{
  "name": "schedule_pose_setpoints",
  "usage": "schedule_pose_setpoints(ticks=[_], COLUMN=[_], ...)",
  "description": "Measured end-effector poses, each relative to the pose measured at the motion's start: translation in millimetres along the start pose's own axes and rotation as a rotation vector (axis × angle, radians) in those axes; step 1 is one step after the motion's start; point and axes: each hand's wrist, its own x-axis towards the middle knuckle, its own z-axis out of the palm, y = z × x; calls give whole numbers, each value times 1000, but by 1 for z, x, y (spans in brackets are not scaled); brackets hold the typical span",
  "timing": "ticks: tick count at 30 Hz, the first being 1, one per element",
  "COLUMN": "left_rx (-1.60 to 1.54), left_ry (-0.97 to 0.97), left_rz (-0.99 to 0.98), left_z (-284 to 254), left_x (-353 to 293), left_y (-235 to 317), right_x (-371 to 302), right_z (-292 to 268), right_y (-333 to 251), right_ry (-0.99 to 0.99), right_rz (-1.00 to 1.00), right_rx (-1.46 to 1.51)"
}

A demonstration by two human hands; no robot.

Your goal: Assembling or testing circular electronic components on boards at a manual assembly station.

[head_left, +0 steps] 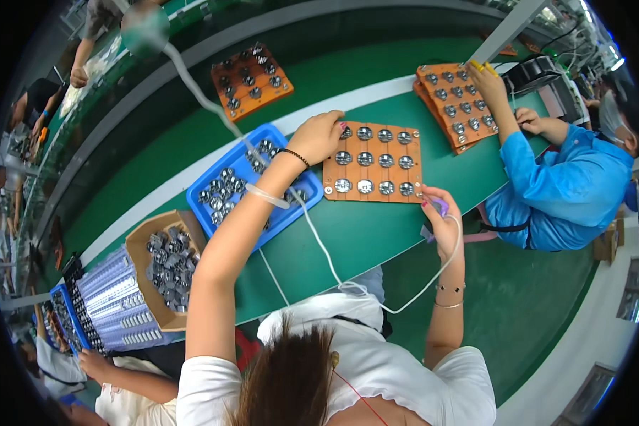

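So the orange board was held at opposite corners, far one by left hand, near one by right hand.

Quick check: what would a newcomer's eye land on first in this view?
The orange board near the centre stands out first, bearing rows of round metal parts, the left hand at its upper left corner, the right hand at its lower right. Next comes the blue tray of shiny parts, partly behind the left forearm. At the right, a co-worker in bright blue is beside a stack of orange boards.
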Motion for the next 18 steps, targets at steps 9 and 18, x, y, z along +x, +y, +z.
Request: schedule_pose_setpoints(ticks=[9,18], left_rx=[-115,298], left_ry=[-152,45], left_rz=[62,283], left_z=[-5,12], left_x=[-48,-56], left_y=[13,9], right_x=[-33,3], right_z=[-20,29], right_y=[-9,-36], right_ry=[-35,-17], right_rz=[150,-9], right_rx=[-51,805])
